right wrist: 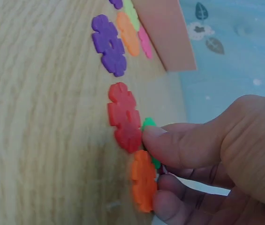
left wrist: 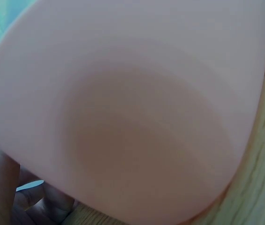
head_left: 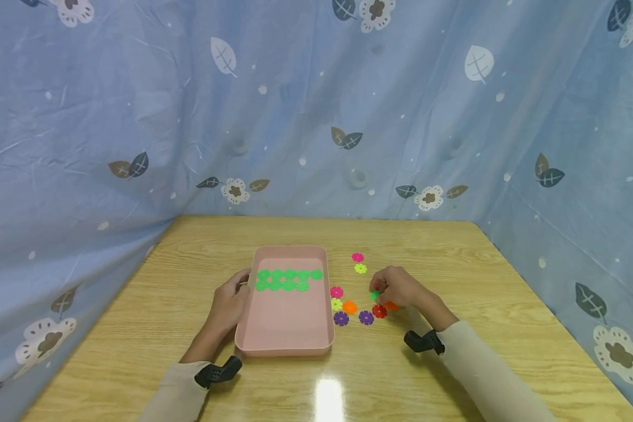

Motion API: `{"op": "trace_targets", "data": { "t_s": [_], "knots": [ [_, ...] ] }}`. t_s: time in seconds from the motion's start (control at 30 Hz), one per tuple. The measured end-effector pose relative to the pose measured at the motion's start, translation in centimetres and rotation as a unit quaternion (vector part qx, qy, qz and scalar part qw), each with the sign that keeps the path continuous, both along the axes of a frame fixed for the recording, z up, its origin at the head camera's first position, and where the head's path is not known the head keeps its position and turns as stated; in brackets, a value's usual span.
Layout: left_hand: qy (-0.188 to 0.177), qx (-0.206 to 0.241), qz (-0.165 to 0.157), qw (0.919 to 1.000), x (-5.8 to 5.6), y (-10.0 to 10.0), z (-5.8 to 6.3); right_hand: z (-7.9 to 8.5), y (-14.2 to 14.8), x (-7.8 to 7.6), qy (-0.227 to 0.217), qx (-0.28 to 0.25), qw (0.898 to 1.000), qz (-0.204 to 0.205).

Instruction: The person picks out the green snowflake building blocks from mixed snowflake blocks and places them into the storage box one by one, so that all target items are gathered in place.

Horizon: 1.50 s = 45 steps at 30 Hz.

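A pink tray (head_left: 285, 328) lies on the table with two rows of green flower-shaped plastic discs (head_left: 290, 275) across its far half. My left hand (head_left: 229, 302) grips the tray's left side; the left wrist view is mostly filled by the tray wall (left wrist: 146, 117). To the right of the tray, my right hand (head_left: 401, 288) pinches a green disc (right wrist: 148, 123) between thumb and fingers, just above the table. Close by the fingertips lie a red disc (right wrist: 124, 117) and an orange disc (right wrist: 144, 180). A purple disc (right wrist: 109, 45) is a little farther off.
Between the tray and my right hand lie more loose discs: pink (head_left: 336, 292), yellow (head_left: 336, 305), orange (head_left: 350, 308) and purple (head_left: 341, 319). Farther back are a pink disc (head_left: 357, 257) and a yellow one (head_left: 360, 268). A patterned blue curtain (head_left: 306, 117) surrounds the wooden table (head_left: 216, 234).
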<state>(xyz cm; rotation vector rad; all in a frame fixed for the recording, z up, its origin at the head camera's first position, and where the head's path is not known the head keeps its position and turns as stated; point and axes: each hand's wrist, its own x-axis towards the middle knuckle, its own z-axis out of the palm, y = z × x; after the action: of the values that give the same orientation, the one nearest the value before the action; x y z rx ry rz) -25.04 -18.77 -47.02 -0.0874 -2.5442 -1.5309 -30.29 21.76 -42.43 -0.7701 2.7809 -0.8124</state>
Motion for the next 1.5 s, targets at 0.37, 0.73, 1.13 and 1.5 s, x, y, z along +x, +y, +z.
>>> {"op": "trace_targets", "data": {
  "t_s": [0.37,0.73,1.13,1.5],
  "knots": [
    [0.001,0.001,0.003,1.0000,-0.1,0.0,0.2,-0.5,-0.4,0.1,-0.001,-0.007,1.000,-0.009],
    [-0.003,0.004,0.000,1.0000,0.2,0.0,0.1,0.1,-1.5,0.3,0.021,-0.038,0.999,-0.008],
    [0.002,0.005,-0.002,1.0000,0.1,0.0,0.1,1.9,-6.2,0.0,0.036,-0.130,0.991,0.006],
    [0.001,0.005,-0.007,1.0000,0.1,-0.1,0.1,2.0,-10.7,-1.3,0.035,-0.148,0.988,0.012]
  ]
}}
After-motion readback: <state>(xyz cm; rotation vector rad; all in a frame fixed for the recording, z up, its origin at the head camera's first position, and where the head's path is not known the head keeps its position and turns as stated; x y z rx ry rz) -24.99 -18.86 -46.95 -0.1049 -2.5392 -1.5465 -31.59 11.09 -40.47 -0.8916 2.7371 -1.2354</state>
